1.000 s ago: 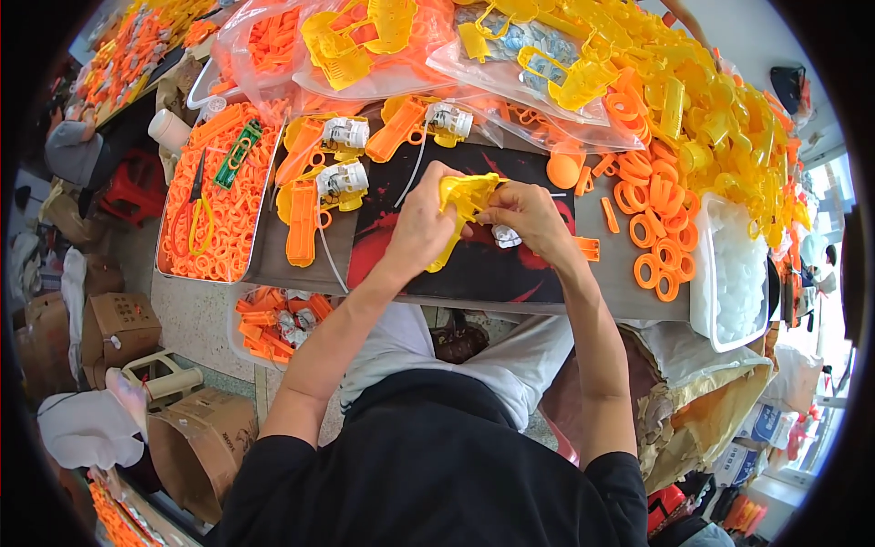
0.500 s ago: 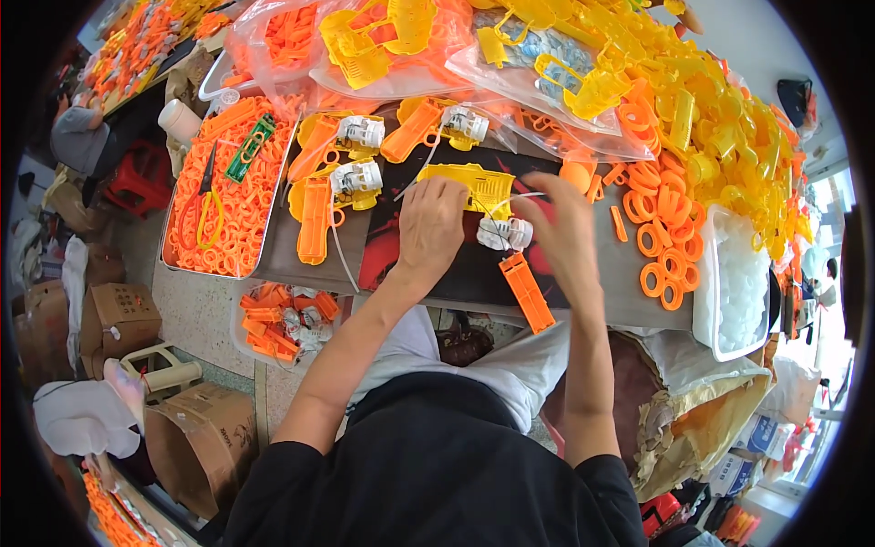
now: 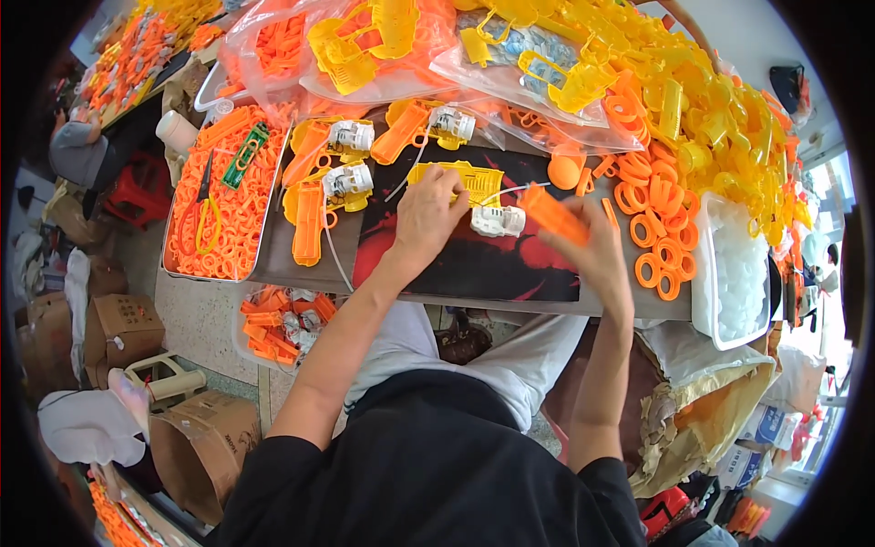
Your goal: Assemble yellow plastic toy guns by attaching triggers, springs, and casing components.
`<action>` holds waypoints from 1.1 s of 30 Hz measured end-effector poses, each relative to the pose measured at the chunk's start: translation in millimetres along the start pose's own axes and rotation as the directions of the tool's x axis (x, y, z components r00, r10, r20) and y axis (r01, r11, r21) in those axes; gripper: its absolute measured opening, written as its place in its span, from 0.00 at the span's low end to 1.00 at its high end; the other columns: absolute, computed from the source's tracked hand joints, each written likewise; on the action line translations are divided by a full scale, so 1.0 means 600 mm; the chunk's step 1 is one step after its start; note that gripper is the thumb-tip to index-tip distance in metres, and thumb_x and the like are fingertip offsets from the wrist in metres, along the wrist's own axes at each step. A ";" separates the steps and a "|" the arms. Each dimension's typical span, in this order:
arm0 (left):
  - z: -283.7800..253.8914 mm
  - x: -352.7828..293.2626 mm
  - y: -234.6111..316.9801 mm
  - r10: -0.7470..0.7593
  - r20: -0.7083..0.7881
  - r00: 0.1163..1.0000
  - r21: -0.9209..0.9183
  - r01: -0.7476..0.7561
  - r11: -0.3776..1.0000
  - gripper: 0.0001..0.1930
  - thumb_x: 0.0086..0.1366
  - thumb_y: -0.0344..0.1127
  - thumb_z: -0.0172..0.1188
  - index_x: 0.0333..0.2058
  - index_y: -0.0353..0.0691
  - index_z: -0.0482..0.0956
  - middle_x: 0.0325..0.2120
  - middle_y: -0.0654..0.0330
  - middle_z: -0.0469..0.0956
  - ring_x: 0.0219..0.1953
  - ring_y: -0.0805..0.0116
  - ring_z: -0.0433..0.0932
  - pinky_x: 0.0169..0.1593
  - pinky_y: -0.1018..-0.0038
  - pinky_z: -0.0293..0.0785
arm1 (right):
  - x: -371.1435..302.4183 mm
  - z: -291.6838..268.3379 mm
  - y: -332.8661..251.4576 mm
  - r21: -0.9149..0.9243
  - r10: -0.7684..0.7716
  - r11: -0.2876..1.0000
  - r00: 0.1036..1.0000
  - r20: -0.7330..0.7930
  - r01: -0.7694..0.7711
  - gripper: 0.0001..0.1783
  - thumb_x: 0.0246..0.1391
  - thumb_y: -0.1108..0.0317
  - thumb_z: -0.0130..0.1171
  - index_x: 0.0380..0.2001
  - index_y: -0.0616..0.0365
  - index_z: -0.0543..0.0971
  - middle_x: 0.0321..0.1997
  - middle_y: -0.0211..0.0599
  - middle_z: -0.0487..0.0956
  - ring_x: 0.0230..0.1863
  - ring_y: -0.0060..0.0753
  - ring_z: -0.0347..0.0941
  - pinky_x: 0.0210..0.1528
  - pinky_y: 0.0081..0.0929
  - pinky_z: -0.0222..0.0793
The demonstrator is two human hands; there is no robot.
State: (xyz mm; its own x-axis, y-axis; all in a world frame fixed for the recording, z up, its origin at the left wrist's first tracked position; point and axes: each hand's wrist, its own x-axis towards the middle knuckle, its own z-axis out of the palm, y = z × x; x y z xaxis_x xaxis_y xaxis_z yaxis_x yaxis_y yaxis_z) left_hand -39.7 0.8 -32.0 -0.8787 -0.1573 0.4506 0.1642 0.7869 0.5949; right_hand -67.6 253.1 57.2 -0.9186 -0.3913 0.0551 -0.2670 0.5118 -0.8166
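A yellow plastic shell half [image 3: 478,180] lies on the dark mat in front of me. My left hand [image 3: 427,211] has its fingers closed on the shell's left part. Just below the shell sits a white mechanical unit [image 3: 498,221], with a pale wire running up to the right from it. My right hand [image 3: 597,251] grips an orange handle-shaped piece [image 3: 556,217], slightly blurred, to the right of the white unit. Further left rest several partly joined assemblies of yellow shell, white unit and orange handle [image 3: 312,223].
On the left, a metal tray [image 3: 260,239] holds small orange parts, yellow-handled scissors [image 3: 208,214] and a green tool [image 3: 246,155]. Orange rings [image 3: 647,269] and a white bin [image 3: 704,310] lie right. Yellow shells [image 3: 693,118] pile up behind; an assembly bin [image 3: 244,339] sits below the table's left edge.
The orange handle piece, which hung below the white unit, is now raised in my right hand, to the unit's right. My left hand stays at the yellow shell.
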 end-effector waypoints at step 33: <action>-0.093 -0.029 0.040 -0.343 0.230 0.910 -0.517 0.414 0.750 0.35 0.62 0.37 0.71 0.65 0.36 0.66 0.51 0.50 0.70 0.49 0.57 0.79 0.48 0.62 0.81 | 0.020 0.137 -0.049 -0.227 -0.568 0.819 0.801 -0.192 0.526 0.19 0.58 0.73 0.64 0.52 0.60 0.77 0.52 0.46 0.79 0.54 0.50 0.74 0.60 0.48 0.66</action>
State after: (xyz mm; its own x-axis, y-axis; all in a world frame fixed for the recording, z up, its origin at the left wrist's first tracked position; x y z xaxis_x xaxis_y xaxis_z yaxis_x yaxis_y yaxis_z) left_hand 4.8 -11.1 11.4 -0.9597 -0.2760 0.0527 -0.0087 0.2166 0.9762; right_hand -46.6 170.3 34.6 -0.6398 -0.4569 0.6180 -0.7685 0.3869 -0.5096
